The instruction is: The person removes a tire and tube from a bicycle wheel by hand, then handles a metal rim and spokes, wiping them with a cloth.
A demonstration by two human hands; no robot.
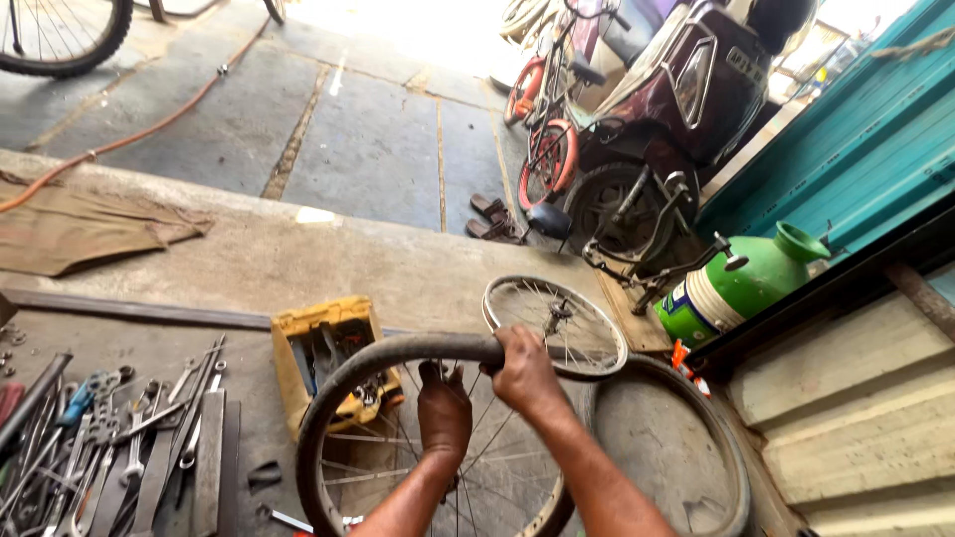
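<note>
While I kneel over the wheel, head view:
right hand (524,370): fingers clamped over tyre (398,350) top.
left hand (444,413): fingers tucked inside, by spokes; spread unclear.
tyre: on wheel rim, floor (249,264); rubbery, floppy, probably grippy; grab the bead edge.

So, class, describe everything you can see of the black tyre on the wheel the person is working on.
The black tyre is dull, worn rubber, curving as an arch over a spoked wheel that stands near upright on the concrete floor. Its lower part runs out of the picture. The right hand grips its top from above; the left hand reaches inside the arch among the spokes. Behind its left side sits a yellow toolbox.
</note>
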